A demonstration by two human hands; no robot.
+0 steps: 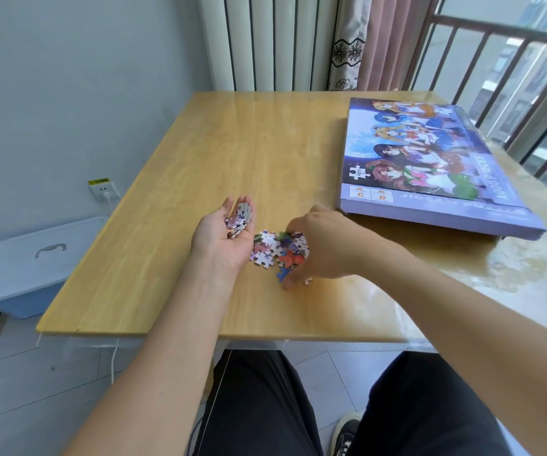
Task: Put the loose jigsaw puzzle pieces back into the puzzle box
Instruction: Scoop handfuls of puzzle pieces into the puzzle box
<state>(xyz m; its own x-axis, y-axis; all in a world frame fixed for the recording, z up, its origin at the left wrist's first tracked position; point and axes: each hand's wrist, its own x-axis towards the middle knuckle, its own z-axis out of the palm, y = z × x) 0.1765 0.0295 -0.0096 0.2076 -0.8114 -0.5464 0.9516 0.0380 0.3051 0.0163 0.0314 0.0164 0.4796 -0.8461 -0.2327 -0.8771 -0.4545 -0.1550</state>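
Wooden table (173, 179), left grip (229, 235) cupping pieces (239, 217), right grip (314, 248) pinching pile (275, 250), closed box (430, 166) at right edge

Both forearms are bare with no sleeves in sight, the left hand (229, 232) and right hand (318, 245) wear no rings, and black trousers (259, 406) meet a dark white-soled shoe (346, 431).

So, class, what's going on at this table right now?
A seated person is gathering loose jigsaw pieces from the wooden table. The left hand is cupped palm up, holding a small stack of pieces. The right hand curls over the pile. The puzzle box lies closed at the right.
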